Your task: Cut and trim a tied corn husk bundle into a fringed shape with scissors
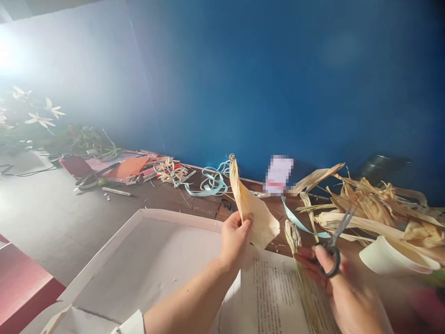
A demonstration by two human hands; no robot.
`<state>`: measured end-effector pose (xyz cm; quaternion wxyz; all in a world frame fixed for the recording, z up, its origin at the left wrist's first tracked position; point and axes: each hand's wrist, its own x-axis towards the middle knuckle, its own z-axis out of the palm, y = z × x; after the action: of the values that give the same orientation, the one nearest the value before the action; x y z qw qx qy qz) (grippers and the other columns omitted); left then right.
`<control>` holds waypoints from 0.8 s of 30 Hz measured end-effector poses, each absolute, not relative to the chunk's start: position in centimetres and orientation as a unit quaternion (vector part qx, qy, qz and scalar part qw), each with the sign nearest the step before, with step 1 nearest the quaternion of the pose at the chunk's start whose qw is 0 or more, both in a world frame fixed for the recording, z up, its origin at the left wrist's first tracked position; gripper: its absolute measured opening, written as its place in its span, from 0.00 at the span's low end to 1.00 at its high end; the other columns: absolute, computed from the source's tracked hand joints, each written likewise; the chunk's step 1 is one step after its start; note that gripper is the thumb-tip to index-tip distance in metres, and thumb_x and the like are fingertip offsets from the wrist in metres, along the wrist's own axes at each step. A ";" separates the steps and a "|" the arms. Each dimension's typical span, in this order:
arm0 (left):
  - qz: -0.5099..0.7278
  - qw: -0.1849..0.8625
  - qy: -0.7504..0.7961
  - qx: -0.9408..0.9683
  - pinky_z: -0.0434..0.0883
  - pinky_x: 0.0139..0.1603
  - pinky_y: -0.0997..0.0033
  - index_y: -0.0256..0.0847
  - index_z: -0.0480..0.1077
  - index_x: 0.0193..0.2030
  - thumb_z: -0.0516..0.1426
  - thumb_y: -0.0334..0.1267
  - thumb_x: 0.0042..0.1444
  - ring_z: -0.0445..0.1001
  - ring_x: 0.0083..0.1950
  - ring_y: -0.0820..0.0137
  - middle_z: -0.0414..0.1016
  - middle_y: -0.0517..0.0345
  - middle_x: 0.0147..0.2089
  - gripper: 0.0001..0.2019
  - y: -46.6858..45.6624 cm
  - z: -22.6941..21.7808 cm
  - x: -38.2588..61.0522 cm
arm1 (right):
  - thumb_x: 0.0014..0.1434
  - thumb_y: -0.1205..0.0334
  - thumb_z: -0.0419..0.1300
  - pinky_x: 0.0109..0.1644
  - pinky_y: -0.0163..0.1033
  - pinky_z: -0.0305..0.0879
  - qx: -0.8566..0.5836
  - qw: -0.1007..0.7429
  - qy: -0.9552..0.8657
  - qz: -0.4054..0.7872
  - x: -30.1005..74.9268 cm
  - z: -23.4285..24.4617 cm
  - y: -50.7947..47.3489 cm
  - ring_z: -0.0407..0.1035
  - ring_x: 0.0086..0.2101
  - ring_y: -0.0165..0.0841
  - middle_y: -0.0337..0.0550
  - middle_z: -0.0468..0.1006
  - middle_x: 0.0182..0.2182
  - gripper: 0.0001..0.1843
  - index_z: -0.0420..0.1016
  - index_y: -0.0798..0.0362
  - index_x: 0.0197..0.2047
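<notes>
My left hand is closed on a pale dried corn husk, holding it upright above a white cardboard box lid. My right hand grips a pair of dark scissors with the blades pointing up and to the right. Thin husk strips hang from under the same hand. A printed paper sheet lies below both hands.
A heap of dried husks and a white cup lie at the right. Light blue ribbon, coloured paper, another pair of scissors and husk flowers spread along the brown table by the blue wall.
</notes>
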<state>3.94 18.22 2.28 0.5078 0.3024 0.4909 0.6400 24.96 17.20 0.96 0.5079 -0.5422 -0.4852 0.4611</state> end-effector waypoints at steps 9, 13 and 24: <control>0.597 0.543 0.501 0.313 0.58 0.26 0.76 0.36 0.66 0.33 0.60 0.55 0.48 0.61 0.26 0.75 0.63 0.60 0.26 0.21 18.4 1.6 4.2 | 0.38 0.46 0.74 0.28 0.30 0.70 -0.565 0.433 -0.478 0.514 27.3 -0.6 17.0 0.73 0.30 0.36 0.46 0.79 0.43 0.26 0.79 0.49 0.41; 0.595 0.565 0.478 0.314 0.58 0.26 0.76 0.36 0.65 0.31 0.64 0.53 0.44 0.59 0.24 0.76 0.61 0.62 0.24 0.21 18.4 1.8 4.4 | 0.35 0.45 0.75 0.16 0.28 0.57 -0.593 0.414 -0.452 0.522 26.1 0.6 16.2 0.66 0.18 0.30 0.44 0.78 0.31 0.34 0.70 0.51 0.43; 0.549 0.491 0.568 0.367 0.55 0.27 0.77 0.37 0.63 0.29 0.57 0.45 0.48 0.56 0.26 0.77 0.60 0.62 0.25 0.12 18.0 2.6 4.4 | 0.48 0.40 0.70 0.19 0.26 0.58 -0.527 0.442 -0.516 0.510 23.9 2.4 15.0 0.64 0.22 0.29 0.40 0.74 0.28 0.35 0.68 0.52 0.51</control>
<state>4.37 17.96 2.63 0.4910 0.3671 0.5680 0.5491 23.89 14.96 2.41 0.4421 -0.5272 -0.5161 0.5101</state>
